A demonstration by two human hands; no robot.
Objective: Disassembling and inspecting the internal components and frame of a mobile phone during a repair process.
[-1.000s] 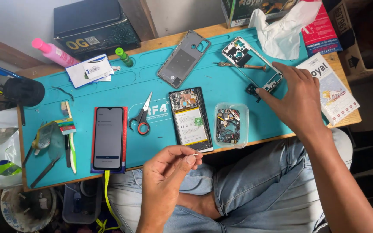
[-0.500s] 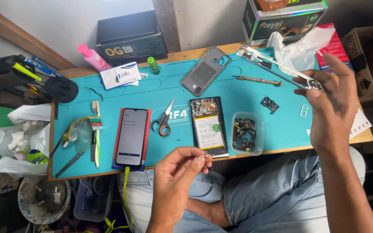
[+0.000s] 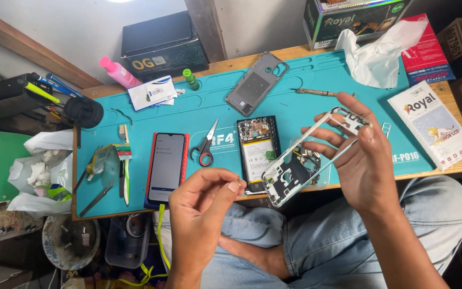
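My right hand (image 3: 360, 160) holds a thin phone mid-frame (image 3: 300, 163) by its upper end, tilted above the teal work mat (image 3: 306, 80) near the table's front edge. My left hand (image 3: 204, 214) is raised over my lap, its thumb and forefinger pinched together on something too small to make out. An opened phone body (image 3: 256, 147) with its battery showing lies on the mat between the hands. A small clear tray (image 3: 316, 160) with parts sits under the mid-frame.
A phone with a red case (image 3: 167, 167), scissors (image 3: 205, 145), a grey back cover (image 3: 256, 83), a screwdriver (image 3: 312, 92), tweezers and brushes (image 3: 123, 160) lie on the mat. Boxes (image 3: 164, 45) and a white bag (image 3: 375, 53) line the back; a printed packet (image 3: 434, 124) lies right.
My right hand has brought the mid-frame from the mat's far right corner down toward me, over the clear tray. My left hand stays pinched over my lap. The view has shifted.
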